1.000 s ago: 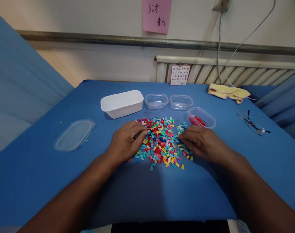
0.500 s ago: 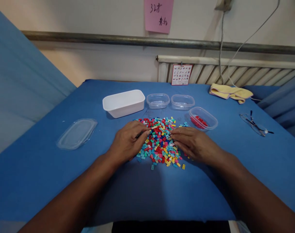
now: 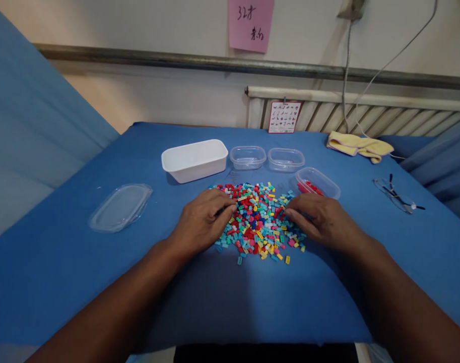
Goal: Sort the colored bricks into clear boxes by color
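A spread pile of small toy building bricks (image 3: 258, 222) in red, turquoise, yellow, pink, green and blue lies on the blue cloth. At its left edge is my left hand (image 3: 205, 219), thumb and index finger brought together in a pinch over the bricks. My right hand (image 3: 320, 217) touches the right side of the pile, its fingers curled and closed toward the thumb. Whatever either pair of fingertips holds is too small or hidden to make out. Just beyond my right hand, a clear plastic tub (image 3: 324, 184) contains red bricks (image 3: 309, 187), partly covered from view.
Behind the pile stand a white rectangular bin (image 3: 199, 174) and two clear tubs, the left (image 3: 248, 164) and the right (image 3: 286, 165). Clear lids (image 3: 120, 206) lie at left. Eyeglasses (image 3: 398, 195) and a yellow cloth (image 3: 360, 145) rest at right.
My right hand has shifted right, from the pile's middle to its right side, uncovering bricks there. Its fingers are more curled now. My left hand stays almost in place.
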{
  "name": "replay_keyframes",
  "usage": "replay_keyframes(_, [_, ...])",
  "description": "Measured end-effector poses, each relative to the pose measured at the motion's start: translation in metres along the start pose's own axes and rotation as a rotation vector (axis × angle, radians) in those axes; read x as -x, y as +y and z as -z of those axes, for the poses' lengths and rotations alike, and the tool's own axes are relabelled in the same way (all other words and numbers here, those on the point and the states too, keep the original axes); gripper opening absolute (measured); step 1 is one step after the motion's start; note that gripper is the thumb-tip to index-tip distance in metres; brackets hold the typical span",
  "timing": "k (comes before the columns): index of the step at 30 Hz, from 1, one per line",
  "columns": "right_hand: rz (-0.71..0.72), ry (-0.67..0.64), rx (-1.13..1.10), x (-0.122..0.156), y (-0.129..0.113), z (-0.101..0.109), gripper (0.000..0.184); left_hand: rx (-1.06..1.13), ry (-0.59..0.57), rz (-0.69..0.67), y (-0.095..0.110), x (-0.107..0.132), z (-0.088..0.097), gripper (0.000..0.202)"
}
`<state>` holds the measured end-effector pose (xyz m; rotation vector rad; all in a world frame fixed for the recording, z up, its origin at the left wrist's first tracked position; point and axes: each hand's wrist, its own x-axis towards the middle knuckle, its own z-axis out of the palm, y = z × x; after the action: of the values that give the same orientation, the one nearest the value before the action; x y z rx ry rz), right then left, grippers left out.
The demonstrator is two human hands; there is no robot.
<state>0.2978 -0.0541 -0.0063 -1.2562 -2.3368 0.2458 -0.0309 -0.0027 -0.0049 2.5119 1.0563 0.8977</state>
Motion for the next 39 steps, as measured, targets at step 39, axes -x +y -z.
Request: replay_keyframes(39, [-0.256, -0.068, 0.152, -0.015, 0.000, -0.020, 0.021, -0.095, -0.253, -0.290, 0.011, 0.001, -0.003, 0.024])
